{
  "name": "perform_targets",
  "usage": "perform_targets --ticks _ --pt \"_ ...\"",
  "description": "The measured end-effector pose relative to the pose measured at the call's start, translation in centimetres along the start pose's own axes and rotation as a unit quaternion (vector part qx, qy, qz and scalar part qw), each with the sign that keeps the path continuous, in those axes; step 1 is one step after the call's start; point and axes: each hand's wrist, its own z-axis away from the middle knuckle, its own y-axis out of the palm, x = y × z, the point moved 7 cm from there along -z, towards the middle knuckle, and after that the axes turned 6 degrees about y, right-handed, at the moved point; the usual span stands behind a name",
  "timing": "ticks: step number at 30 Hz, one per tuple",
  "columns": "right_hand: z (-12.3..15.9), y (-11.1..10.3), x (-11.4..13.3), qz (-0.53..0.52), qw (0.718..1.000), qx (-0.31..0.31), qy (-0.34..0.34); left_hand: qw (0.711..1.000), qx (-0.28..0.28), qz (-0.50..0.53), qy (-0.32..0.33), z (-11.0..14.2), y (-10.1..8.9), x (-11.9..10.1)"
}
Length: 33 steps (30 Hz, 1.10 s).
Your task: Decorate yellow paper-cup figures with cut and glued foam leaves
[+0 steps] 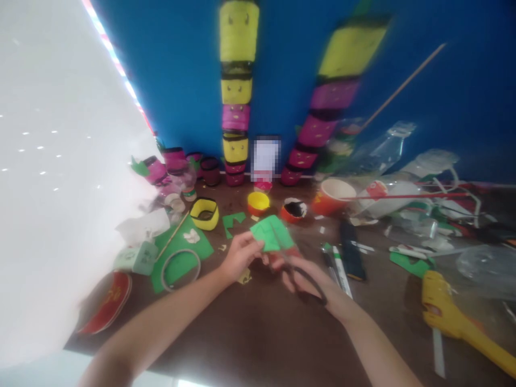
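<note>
Near the middle of the dark brown table, my left hand (pixel 243 253) pinches the left edge of a green sheet (pixel 268 236), which looks like paper or craft foam. My right hand (pixel 308 277) grips dark-handled scissors (pixel 312 285), their blades lying across the right part of the sheet. Blur hides how far the blades are apart. Behind the sheet stand a small yellow cup (pixel 258 203) and a cup with a dark inside (pixel 294 210). A cut green scrap (pixel 233 221) lies just left of the sheet.
On the left are a yellow pot (pixel 203 214), a tape ring (pixel 181 270) and a larger green sheet (pixel 205 246). To the right lie a marker (pixel 342 271), a yellow glue gun (pixel 437 301) and clear plastic bottles (pixel 387 153). Stacked face-painted cups (pixel 236 115) rise at the blue wall.
</note>
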Motion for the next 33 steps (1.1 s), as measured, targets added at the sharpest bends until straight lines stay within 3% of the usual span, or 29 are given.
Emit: perform_targets --ticks 21,33 --pt "0.7 0.9 1.2 -0.002 0.999 0.004 -0.053 0.998 0.044 0.035 0.0 0.3 1.0 -0.3" --pt "0.3 0.8 0.6 0.009 0.999 0.02 -0.047 0.998 0.044 -0.052 0.019 0.4 0.3 0.1"
